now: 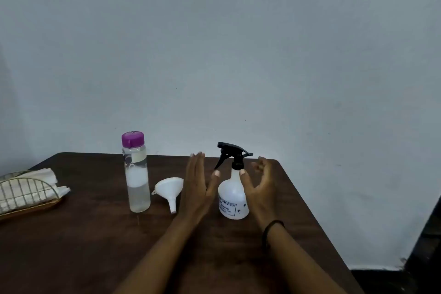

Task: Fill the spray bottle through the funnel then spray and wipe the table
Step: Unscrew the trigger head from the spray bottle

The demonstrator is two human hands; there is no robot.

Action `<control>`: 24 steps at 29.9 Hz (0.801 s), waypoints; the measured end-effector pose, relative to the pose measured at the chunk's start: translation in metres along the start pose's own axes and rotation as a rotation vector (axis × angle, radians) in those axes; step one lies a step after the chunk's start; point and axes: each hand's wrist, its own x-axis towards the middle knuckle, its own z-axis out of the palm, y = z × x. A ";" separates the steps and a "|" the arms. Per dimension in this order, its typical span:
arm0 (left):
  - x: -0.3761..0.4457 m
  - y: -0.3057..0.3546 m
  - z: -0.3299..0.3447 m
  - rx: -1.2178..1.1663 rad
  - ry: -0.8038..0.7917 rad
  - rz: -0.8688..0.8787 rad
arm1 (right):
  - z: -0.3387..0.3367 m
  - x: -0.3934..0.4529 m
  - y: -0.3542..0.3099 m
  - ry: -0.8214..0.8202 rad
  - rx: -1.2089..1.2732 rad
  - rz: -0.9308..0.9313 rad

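A white spray bottle (232, 196) with a black trigger head stands upright on the dark wooden table (95, 246). My left hand (198, 188) is open just left of it, fingers straight, thumb near the bottle's neck. My right hand (259, 186) is open on the bottle's right, fingers curled, thumb tip at the shoulder. Neither hand grips it. A white funnel (170, 190) lies on its side left of my left hand. Further left stands a clear water bottle (137, 174) with a purple cap, holding liquid.
A gold wire holder (28, 196) with white paper napkins sits at the table's left edge. The table's back edge meets a pale wall. The right edge of the table drops off to a dark floor area.
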 end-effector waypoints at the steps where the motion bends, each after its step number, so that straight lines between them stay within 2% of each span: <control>1: -0.002 -0.002 0.003 -0.055 -0.004 -0.042 | 0.004 0.002 0.002 -0.008 0.092 0.030; 4: -0.007 -0.009 0.008 -0.034 -0.033 -0.056 | 0.015 0.003 0.003 -0.074 0.136 0.036; 7: -0.003 -0.011 0.013 -0.010 -0.024 -0.034 | 0.024 0.006 0.003 -0.063 0.194 0.038; 11: -0.004 -0.008 0.016 -0.042 -0.240 -0.060 | 0.030 0.008 0.000 -0.037 0.278 0.069; 14: -0.005 -0.002 0.021 -0.151 -0.303 -0.010 | 0.034 0.008 0.000 -0.049 0.300 0.075; 20: -0.006 0.014 0.026 -0.318 -0.127 -0.099 | 0.038 0.006 0.000 -0.070 0.277 0.047; 24: -0.009 0.020 0.029 -0.378 -0.115 -0.144 | 0.039 0.003 -0.001 -0.076 0.302 0.051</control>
